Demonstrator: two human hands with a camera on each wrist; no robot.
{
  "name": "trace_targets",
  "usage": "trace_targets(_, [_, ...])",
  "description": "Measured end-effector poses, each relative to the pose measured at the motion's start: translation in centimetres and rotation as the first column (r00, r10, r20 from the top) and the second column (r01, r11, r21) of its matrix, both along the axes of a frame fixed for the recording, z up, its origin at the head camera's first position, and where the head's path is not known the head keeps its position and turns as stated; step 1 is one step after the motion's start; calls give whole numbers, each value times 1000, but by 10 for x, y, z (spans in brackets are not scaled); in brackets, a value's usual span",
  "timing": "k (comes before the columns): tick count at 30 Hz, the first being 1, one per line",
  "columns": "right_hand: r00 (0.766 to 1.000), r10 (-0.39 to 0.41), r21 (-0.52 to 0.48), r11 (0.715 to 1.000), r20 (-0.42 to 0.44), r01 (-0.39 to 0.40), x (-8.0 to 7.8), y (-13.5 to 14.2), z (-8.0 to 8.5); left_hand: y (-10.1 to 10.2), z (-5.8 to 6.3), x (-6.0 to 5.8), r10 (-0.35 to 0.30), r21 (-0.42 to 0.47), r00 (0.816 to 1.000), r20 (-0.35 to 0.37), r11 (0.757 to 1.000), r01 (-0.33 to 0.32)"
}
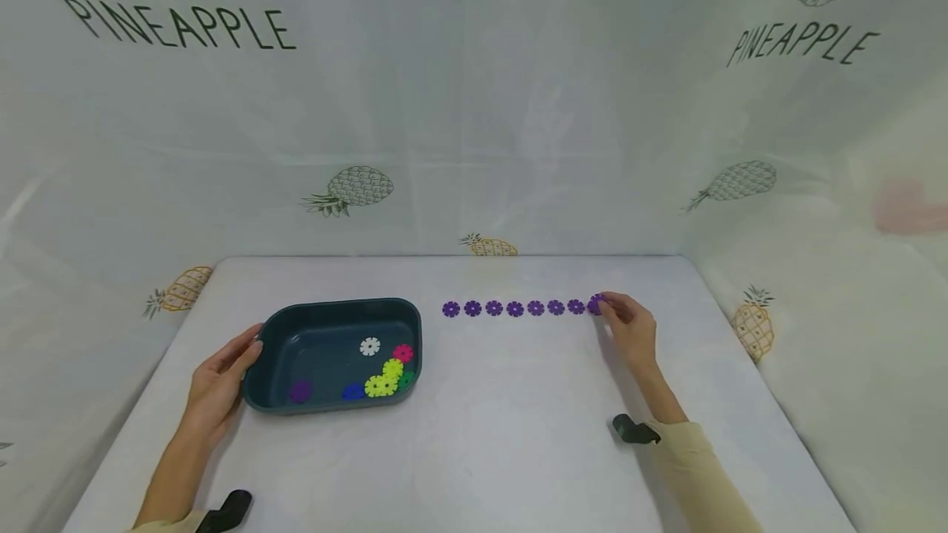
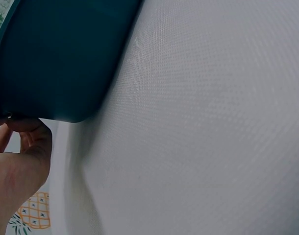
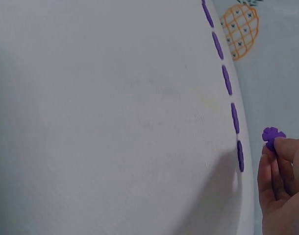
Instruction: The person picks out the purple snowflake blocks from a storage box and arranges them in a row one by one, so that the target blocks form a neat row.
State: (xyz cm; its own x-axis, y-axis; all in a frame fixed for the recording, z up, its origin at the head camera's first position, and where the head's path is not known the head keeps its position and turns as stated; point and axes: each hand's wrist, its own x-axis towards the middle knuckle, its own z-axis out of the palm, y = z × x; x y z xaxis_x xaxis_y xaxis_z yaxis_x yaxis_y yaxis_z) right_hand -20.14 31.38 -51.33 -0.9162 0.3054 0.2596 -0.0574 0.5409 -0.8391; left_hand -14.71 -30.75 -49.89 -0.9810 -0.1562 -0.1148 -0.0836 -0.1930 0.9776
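Note:
My left hand [image 1: 216, 385] grips the left rim of a dark teal plastic basin [image 1: 296, 401], thumb over the edge. In the left wrist view, its fingers [image 2: 37, 134] curl against the basin's end wall [image 2: 56, 63]. Between thumb and fingertips, my right hand [image 1: 629, 331] pinches a purple snowflake disc [image 3: 272, 134] at the right end of a straight row of matching purple discs [image 1: 514, 309]. The right wrist view shows the pinched disc apart from the flat ones and partly hidden by the thumb.
Inside the basin lie a white disc [image 1: 369, 346], a pink disc [image 1: 403, 353], several yellow discs [image 1: 381, 386], a green disc [image 1: 406, 380], a blue disc [image 1: 354, 391] and a purple disc [image 1: 300, 391]. Behind the white table [image 1: 504, 451] hangs a pineapple-print curtain [image 1: 474, 105].

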Motion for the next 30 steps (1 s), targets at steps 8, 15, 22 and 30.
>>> trace_targets(8, [996, -65, -25, 997, 56, 66, 0, 18, -3, -1, 0, 2, 0, -27, 1000, 15, 1000, 0])
trace_targets(15, [992, -93, -7, 996, 85, 94, -3, 30, -5, -1, 0, 1, -6, -35, 1000, 21, 999, 7])
trace_targets(22, [983, -103, 60, 994, 154, 95, -9, 34, -6, -1, 1, 1, 1, -45, 1000, 29, 999, 0])
trace_targets(30, [980, -54, 150, 988, 194, 25, -10, 29, 0, 0, 1, 1, 16, -53, 999, 42, 999, -14])
